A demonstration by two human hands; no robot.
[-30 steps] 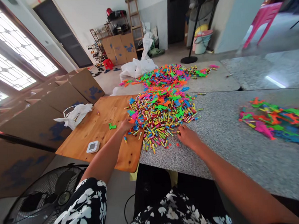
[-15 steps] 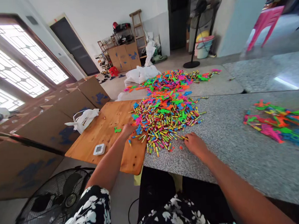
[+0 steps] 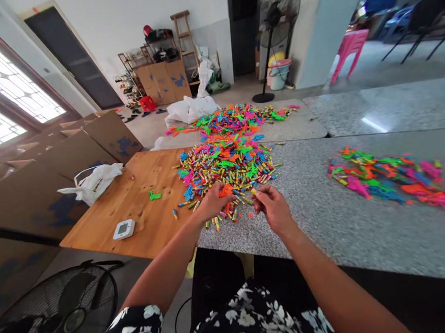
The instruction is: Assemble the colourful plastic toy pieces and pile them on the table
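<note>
Held the left arm (image 3: 168,261) out in front, slanted up and to the right from a black sleeve (image 3: 135,322) with white flowers. Put the left hand (image 3: 212,203) over the near edge of a big bright pile (image 3: 225,161), back of the hand up, thumb toward the right. Curled its fingers and thumb around an orange toy piece (image 3: 226,190), with some orange showing at the top, between thumb and fingers. Held the right arm (image 3: 335,265) in from the other side, slanted up and to the left. Turned the right hand (image 3: 274,208) toward the left one, fingers bent in. Pinched a little tube (image 3: 253,191) between thumb and pointing finger, yellow end poking out to the left. Could not tell just where the other right fingertips pressed. Had the orange toy piece and the little tube near each other but apart, both at the near side of the pile. Saw loose tubes (image 3: 175,213) and a green toy (image 3: 154,195) on the wooden board (image 3: 144,165), left of the left hand. Saw another bunch of bright toys (image 3: 383,175) on the grey stone table (image 3: 301,182), well right of the right hand.
</note>
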